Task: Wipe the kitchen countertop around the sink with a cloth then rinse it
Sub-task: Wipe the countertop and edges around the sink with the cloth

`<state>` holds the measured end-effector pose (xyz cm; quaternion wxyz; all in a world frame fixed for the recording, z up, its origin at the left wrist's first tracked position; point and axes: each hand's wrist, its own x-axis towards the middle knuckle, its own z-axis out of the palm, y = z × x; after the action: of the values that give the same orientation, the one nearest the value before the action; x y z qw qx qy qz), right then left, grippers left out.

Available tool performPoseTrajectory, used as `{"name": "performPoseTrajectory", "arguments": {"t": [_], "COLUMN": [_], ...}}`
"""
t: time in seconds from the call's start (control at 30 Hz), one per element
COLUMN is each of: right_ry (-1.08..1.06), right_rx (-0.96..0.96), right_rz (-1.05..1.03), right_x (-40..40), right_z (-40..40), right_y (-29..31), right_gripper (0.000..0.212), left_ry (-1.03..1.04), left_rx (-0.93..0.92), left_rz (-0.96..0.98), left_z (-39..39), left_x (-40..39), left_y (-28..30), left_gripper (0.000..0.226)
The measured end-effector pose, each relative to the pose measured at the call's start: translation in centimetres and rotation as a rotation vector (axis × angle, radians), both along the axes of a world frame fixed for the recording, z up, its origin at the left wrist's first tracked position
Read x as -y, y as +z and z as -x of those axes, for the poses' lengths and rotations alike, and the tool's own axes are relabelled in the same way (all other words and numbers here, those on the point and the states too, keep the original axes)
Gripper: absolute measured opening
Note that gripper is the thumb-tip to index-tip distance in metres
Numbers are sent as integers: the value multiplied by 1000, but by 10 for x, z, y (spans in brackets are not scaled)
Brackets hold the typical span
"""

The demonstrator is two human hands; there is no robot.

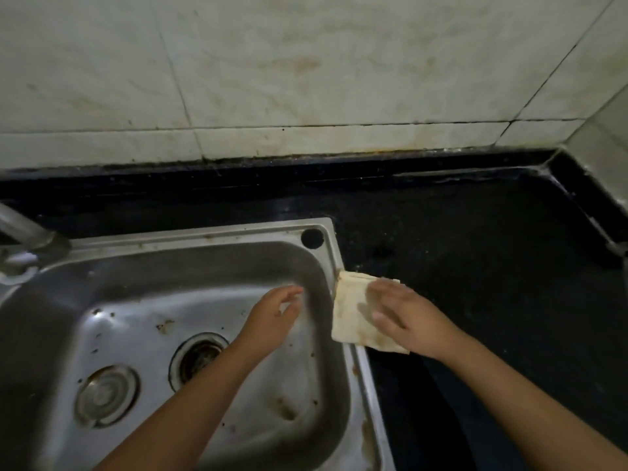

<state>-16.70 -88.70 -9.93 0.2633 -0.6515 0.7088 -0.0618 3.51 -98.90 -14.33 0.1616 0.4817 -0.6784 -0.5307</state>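
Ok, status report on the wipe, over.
Right hand flat on the cloth, pressing it at the sink rim. Left hand open over the basin, empty. Countertop ahead unobstructed.

Both forearms bare, no sleeves; left hand (272, 317) and right hand (407, 321) ungloved.
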Motion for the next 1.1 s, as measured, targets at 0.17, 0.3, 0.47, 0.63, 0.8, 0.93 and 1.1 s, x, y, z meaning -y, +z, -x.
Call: {"name": "performPoseTrajectory", "arguments": {"t": [0.17, 0.3, 0.47, 0.63, 0.8, 0.93, 1.1], "right_ry": [20, -54, -61, 5, -13, -27, -151], "right_rx": [-233, -269, -243, -187, -212, -203, -207], "right_rz": [-8, -1, -32, 22, 58, 111, 446], "right_x": [20, 55, 143, 193, 140, 82, 43], "right_z": [-31, -11, 13, 17, 28, 21, 0], "right_y": [-38, -43, -40, -42, -45, -50, -63], "right_gripper": [117, 95, 58, 51, 56, 88, 42], "left_ry": [126, 200, 285, 354, 340, 306, 250], "left_rx": [69, 64, 77, 108, 103, 73, 99], "left_rz": [74, 91, 66, 47, 32, 14, 13], "left_z": [15, 18, 3, -12, -7, 4, -8], "left_x": [15, 30, 35, 34, 35, 32, 24], "left_y": [4, 9, 3, -9, -13, -10, -3], "left_gripper": [32, 33, 34, 32, 32, 32, 33]}}
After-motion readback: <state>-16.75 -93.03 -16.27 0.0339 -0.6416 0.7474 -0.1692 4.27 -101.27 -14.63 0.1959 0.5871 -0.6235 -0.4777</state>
